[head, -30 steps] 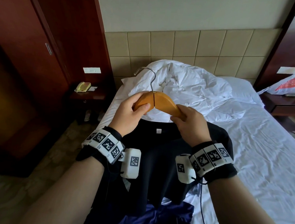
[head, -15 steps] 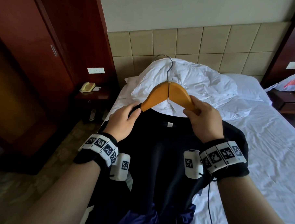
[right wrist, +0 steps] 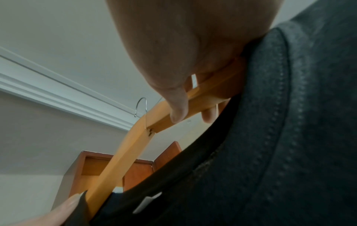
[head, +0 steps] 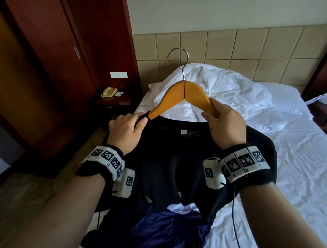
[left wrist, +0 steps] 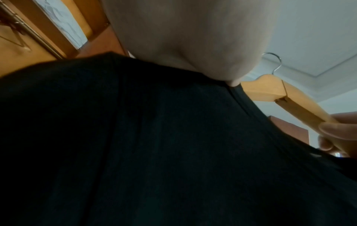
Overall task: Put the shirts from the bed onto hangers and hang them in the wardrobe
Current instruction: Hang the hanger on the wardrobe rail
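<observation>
Right hand (head: 225,124): closed around the right arm of the wooden hanger (head: 184,97), thumb on the upper face, fingers (right wrist: 209,113) curled under the lower edge. Firm wrap, no gap between thumb and wood. Right shoulder of the black shirt (head: 176,152) bunched against the heel of that palm, hanger end buried in cloth there.

Left hand (head: 126,130): fingers curled, pinching the shirt's collar edge right at the left tip of the hanger. Thumb pressed on the fabric where it meets the wood. Left tip just inside the neck opening; how far in, hard to tell, since the left wrist view is mostly dark cloth and palm.

Hanger held upright between both hands, metal hook (head: 178,55) pointing up and away from the wrists. Middle stretch of wood bare, above the collar. Shirt hanging down from both hands, white neck label (head: 183,132) showing between them, body of the garment falling past the wrists.

Below the wrists, nearer the body: a dark blue garment (head: 165,230) crumpled on the bed (head: 297,167). Beyond the hands: heaped white duvet (head: 226,92) against the padded headboard. Out past the left hand: nightstand with a pale telephone (head: 108,92), and the dark red wardrobe (head: 49,62) further left. Tagged wristbands on both wrists, a cable trailing from the right one.
</observation>
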Tool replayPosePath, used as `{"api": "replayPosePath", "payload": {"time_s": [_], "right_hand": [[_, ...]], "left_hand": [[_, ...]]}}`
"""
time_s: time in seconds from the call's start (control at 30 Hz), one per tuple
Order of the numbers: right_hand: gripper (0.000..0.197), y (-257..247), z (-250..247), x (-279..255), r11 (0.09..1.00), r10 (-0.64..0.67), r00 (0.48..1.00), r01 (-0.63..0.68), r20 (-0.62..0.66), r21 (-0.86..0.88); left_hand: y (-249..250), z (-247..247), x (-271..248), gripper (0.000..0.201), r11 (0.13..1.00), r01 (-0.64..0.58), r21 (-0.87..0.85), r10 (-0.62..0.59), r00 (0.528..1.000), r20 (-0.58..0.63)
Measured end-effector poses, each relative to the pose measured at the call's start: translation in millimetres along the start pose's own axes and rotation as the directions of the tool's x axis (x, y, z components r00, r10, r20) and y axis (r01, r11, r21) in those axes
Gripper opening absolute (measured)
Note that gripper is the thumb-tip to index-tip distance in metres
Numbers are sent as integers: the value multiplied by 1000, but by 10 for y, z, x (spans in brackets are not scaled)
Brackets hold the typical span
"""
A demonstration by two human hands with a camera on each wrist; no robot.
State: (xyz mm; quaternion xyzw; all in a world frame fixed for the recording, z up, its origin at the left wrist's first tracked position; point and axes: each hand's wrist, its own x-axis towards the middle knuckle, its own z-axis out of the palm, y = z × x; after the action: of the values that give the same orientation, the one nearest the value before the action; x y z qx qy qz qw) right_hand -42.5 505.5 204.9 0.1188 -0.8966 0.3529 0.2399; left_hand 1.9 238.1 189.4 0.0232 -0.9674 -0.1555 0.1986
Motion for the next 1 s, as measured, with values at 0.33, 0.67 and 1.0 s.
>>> {"api": "replayPosePath", "payload": {"time_s": [0.33, 0.67, 1.0], "right_hand": [[26, -146, -245, -82, 1000, 7, 997, -5, -78, 21], [62, -748, -180, 62, 996, -35, 999, 34, 8, 78], [64, -900, -185, 129, 997, -63, 989, 69, -135, 41]], "left_hand": [[0, -253, -83, 67, 993, 6, -120, -18, 995, -101], [-261, -352, 20, 70, 985, -116, -128, 103, 990, -99], [-674, -399, 307, 56, 951, -38, -306, 42, 999, 7]]}}
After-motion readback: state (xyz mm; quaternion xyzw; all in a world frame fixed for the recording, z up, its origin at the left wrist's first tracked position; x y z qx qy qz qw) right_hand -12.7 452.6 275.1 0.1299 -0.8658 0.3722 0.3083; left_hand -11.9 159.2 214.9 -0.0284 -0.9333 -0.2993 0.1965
